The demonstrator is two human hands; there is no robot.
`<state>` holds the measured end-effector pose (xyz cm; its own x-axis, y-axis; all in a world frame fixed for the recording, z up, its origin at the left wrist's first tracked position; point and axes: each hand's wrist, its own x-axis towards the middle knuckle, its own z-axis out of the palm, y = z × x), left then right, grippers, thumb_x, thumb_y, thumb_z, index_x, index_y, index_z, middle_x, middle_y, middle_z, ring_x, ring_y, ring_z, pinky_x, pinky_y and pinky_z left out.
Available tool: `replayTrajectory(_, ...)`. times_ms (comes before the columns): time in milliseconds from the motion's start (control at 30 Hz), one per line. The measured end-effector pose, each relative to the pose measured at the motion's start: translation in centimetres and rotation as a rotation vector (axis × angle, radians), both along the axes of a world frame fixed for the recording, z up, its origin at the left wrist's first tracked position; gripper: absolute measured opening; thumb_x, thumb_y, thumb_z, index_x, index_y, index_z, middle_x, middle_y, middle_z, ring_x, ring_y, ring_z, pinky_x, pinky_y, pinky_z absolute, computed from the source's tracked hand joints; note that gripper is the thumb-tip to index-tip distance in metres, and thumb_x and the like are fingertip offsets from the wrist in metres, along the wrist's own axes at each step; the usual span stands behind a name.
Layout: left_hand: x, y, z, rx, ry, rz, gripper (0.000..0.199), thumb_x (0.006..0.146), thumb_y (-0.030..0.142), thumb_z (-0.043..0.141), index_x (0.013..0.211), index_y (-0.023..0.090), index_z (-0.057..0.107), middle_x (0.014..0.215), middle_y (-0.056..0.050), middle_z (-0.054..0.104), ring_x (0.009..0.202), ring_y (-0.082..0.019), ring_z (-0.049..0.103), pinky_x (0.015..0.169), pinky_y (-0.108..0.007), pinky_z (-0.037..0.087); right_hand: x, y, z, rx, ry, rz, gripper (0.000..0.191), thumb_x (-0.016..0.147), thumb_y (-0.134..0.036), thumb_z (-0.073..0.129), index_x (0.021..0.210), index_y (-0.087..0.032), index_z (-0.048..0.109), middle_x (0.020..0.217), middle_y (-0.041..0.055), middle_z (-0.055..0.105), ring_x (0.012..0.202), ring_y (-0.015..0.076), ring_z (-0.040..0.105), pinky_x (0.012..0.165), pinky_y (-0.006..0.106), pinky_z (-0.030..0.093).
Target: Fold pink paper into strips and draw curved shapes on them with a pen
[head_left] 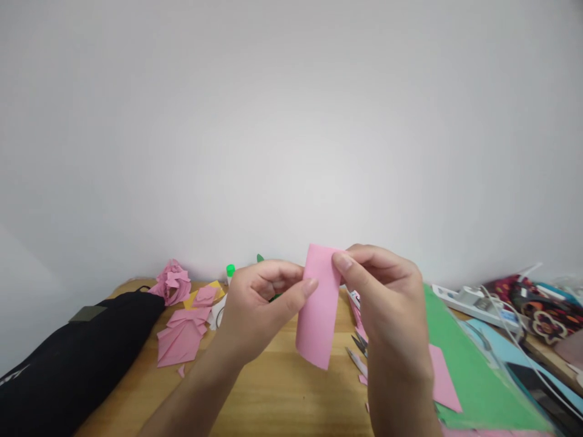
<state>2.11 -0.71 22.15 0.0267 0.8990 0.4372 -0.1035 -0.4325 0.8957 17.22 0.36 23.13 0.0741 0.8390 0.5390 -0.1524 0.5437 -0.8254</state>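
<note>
A pink strip of paper (317,315) is held up above the wooden table (277,388), slightly curved and tilted. On its left edge, the thumb and fingers of my left hand (259,309) pinch it. My right hand (392,297) grips its upper right corner between thumb and fingers. Below and behind the right hand, partly hidden, scissors (357,361) lie on the table with their blades showing. Folded pink paper pieces (182,337) and a ruffled pink paper flower (172,282) are on the left of the table.
A black bag (86,358) covers the left side. A green-capped glue stick (230,271) stands at the back. At right lie green paper (478,370), a pink sheet (444,379), a white power strip (473,308) with a cable, and a patterned cloth item (546,309). A white wall rises behind.
</note>
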Motion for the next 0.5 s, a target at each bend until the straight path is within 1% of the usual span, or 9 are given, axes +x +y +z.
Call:
replayTrajectory(133, -0.1, 0.1, -0.7, -0.038, 0.025, 0.081, 0.007, 0.074, 0.025, 0.075, 0.071, 0.019, 0.075, 0.070, -0.003, 0.076, 0.063, -0.016, 0.071, 0.056, -0.023, 0.058, 0.1, 0.2, -0.5, -0.038, -0.022, -0.012, 0.015, 0.079, -0.028, 0.076, 0.065, -0.022, 0.074, 0.057, -0.0023, 0.065, 0.049, 0.0088, 0.054, 0.043, 0.020, 0.043)
replayTrajectory(233, 0.1, 0.2, -1.0, -0.071, -0.008, 0.113, 0.010, 0.072, 0.028, 0.077, 0.069, 0.018, 0.075, 0.069, -0.002, 0.075, 0.062, -0.015, 0.069, 0.056, -0.022, 0.056, 0.1, 0.3, -0.6, -0.028, -0.030, -0.004, 0.015, 0.077, -0.028, 0.076, 0.064, -0.021, 0.073, 0.057, -0.0020, 0.065, 0.050, 0.0093, 0.055, 0.045, 0.021, 0.044)
replayTrajectory(300, 0.2, 0.2, -1.2, -0.091, -0.055, 0.076, 0.012, 0.074, 0.030, 0.077, 0.071, 0.018, 0.075, 0.072, -0.003, 0.075, 0.065, -0.015, 0.069, 0.059, -0.023, 0.056, -0.1, 0.3, -0.7, -0.042, -0.013, 0.002, 0.017, 0.077, -0.028, 0.076, 0.062, -0.021, 0.071, 0.057, -0.0020, 0.065, 0.051, 0.0095, 0.055, 0.047, 0.022, 0.046)
replayTrajectory(400, 0.4, 0.2, -1.6, -0.130, -0.116, -0.082, 0.018, 0.077, 0.034, 0.074, 0.077, 0.017, 0.076, 0.076, -0.005, 0.076, 0.070, -0.018, 0.070, 0.063, -0.026, 0.057, -0.3, 0.4, -0.7, -0.067, 0.002, -0.023, 0.019, 0.077, -0.029, 0.075, 0.061, -0.021, 0.069, 0.055, -0.0024, 0.063, 0.049, 0.0093, 0.054, 0.046, 0.023, 0.044)
replayTrajectory(433, 0.5, 0.2, -1.7, -0.148, -0.120, -0.112, 0.020, 0.078, 0.036, 0.073, 0.077, 0.017, 0.076, 0.075, -0.006, 0.075, 0.069, -0.018, 0.070, 0.062, -0.026, 0.057, -0.3, 0.5, -0.7, -0.066, 0.000, -0.041, 0.019, 0.077, -0.030, 0.075, 0.061, -0.021, 0.069, 0.055, -0.0025, 0.063, 0.048, 0.0091, 0.053, 0.045, 0.023, 0.043)
replayTrajectory(467, 0.6, 0.1, -1.9, -0.163, -0.113, -0.113, 0.021, 0.078, 0.037, 0.072, 0.076, 0.017, 0.075, 0.074, -0.005, 0.075, 0.067, -0.017, 0.068, 0.059, -0.025, 0.055, -0.4, 0.5, -0.8, -0.059, -0.001, -0.066, 0.019, 0.077, -0.030, 0.075, 0.061, -0.021, 0.068, 0.055, -0.0024, 0.063, 0.048, 0.0090, 0.052, 0.044, 0.023, 0.042)
replayTrajectory(500, 0.7, 0.0, -2.0, -0.173, -0.100, -0.081, 0.021, 0.078, 0.037, 0.073, 0.073, 0.017, 0.075, 0.071, -0.005, 0.074, 0.064, -0.016, 0.067, 0.057, -0.024, 0.054, -0.3, 0.6, -0.9, -0.050, -0.003, -0.092, 0.019, 0.076, -0.030, 0.075, 0.061, -0.021, 0.068, 0.055, -0.0023, 0.063, 0.047, 0.0089, 0.051, 0.044, 0.023, 0.042)
